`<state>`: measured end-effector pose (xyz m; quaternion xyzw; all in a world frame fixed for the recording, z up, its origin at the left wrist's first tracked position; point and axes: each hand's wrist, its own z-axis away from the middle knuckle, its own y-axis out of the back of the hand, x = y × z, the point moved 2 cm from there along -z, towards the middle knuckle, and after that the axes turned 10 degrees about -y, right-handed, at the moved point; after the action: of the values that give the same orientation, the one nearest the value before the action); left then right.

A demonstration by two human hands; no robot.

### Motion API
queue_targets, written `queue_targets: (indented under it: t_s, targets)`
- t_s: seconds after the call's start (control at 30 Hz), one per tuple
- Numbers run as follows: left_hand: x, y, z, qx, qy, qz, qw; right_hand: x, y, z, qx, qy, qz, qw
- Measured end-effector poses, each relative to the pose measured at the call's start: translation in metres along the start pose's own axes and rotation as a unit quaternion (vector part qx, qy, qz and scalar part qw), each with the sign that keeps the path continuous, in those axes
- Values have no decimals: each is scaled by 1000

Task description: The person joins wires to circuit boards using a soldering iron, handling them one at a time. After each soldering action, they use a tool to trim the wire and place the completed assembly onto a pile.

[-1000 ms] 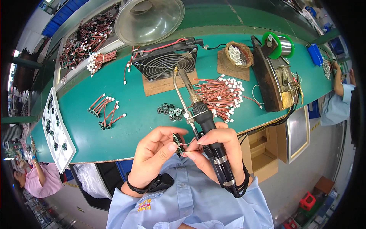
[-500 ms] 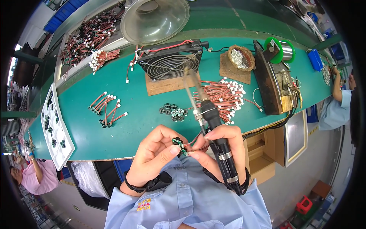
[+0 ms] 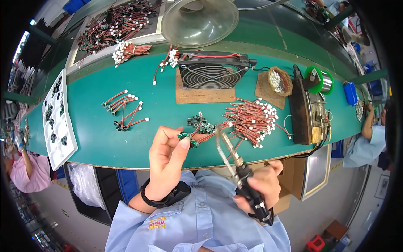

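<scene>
My left hand is closed, pinching a small green circuit board between thumb and fingers. Red and dark wires with white plugs run rightward and upward from it. In the fist of my right hand is a black soldering iron with a thin feed tube alongside; its tip points up and left, toward the wires' far end. Just beyond the left hand lies a cluster of small dark and green boards. A big pile of red wire leads with white plugs spreads to its right.
A white tray of small boards stands at left, with finished-looking wired boards beside it. Behind are a black fan and clear funnel hood. At right are a bowl of solder bits, solder spool and iron stand.
My right hand has drawn away from the board, down and to the right, and its fingers have left the wires. The iron has tilted further left. The whole view has shifted slightly.
</scene>
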<state>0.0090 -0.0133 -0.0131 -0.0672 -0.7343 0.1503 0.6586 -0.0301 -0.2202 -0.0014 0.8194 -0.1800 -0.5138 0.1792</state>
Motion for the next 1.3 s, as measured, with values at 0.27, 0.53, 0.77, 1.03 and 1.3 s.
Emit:
queue_targets:
  t_s: [0.27, 0.53, 0.77, 1.03, 1.3]
  targets:
    - [-1, 4, 1, -21, -67, -12, 997, -5, -3, 5, -45, 35, -19, 998]
    - [0, 0, 1, -25, -80, -56, 995, -6, -2, 1, -54, 32, -22, 998]
    - [0, 0, 2, -35, -86, -79, 993, -3, -3, 4, -50, 34, -25, 998]
    - [1, 2, 3, -58, -94, -136, 984, -1, -3, 5, -39, 39, -32, 998]
    - [1, 1, 4, -55, -105, -150, 982, -2, -3, 5, -39, 38, -31, 998]
